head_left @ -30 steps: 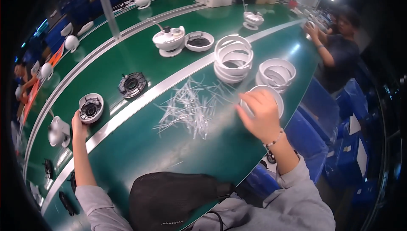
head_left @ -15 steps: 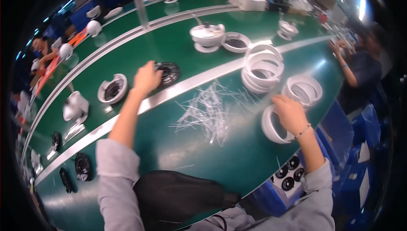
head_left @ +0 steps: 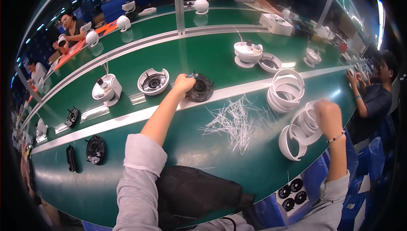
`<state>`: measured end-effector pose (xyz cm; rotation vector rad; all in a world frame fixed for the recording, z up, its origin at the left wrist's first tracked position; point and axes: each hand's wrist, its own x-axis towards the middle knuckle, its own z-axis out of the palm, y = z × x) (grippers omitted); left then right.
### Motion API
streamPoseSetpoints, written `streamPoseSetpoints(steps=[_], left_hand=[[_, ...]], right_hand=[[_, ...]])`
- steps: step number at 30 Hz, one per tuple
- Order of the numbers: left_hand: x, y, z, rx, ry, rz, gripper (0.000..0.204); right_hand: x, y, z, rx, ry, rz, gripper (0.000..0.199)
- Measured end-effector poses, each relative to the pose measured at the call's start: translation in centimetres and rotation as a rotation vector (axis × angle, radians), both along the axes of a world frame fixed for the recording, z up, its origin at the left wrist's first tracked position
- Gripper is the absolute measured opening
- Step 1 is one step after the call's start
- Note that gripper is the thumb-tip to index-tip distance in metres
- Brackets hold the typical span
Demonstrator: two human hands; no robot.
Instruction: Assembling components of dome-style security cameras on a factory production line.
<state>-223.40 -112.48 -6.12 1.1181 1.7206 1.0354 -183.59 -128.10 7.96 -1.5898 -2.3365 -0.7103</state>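
Left hand [head_left: 185, 84], curled, grips a black disc [head_left: 202, 89] at its right; right hand [head_left: 329, 117] blurred, hold unclear.

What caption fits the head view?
Left hand gripping a round black part, right hand at white rings, over a green worktop.

The round part in the left fingers [head_left: 190, 80] is black. Left of them, a white shell [head_left: 155, 93] circles a black insert [head_left: 153, 82]. White strips [head_left: 237, 123] lie between left and right fingers [head_left: 325, 110] on the green tabletop [head_left: 203, 150]. Rings [head_left: 313, 120] by the right fingers are plain white; the bracelet [head_left: 336, 137] behind them mixes dark and pale. Below them, 4 black discs [head_left: 284, 191] dot a white tray [head_left: 292, 194]. Both sleeves [head_left: 142, 176] are pale grey.
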Motion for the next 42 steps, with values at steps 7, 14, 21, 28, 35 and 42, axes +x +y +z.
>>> streamPoseSetpoints(steps=[7, 14, 21, 28, 35, 42], left_hand=[[-4.0, -11.2, 2.5, 0.158, -0.913, -0.182, 0.026], [-10.6, -21.8, 1.2, 0.482, -0.816, 0.26, 0.033], [-12.7, -28.4, -1.6, 0.5, -0.662, 0.503, 0.048], [-12.6, -29.0, -2.8, 0.666, -0.487, 0.407, 0.048], [-13.2, -30.1, -2.2, 0.679, -0.757, 0.378, 0.03], [-14.4, -31.1, -1.4, 0.544, -0.735, 0.387, 0.028]], right_hand=[[-8.3, -0.4, 1.2, 0.083, 0.417, 0.262, 0.047], [-22.1, -1.6, -9.1, -0.91, 0.863, 0.258, 0.06], [-26.5, -2.8, -10.3, -1.062, 0.623, 0.301, 0.064], [-30.3, -3.0, -8.6, -0.54, 0.079, 0.693, 0.109], [-33.0, -2.6, -9.2, -0.841, -0.026, 0.677, 0.119], [-32.9, -3.6, -8.1, -0.757, -0.211, 0.686, 0.125]])
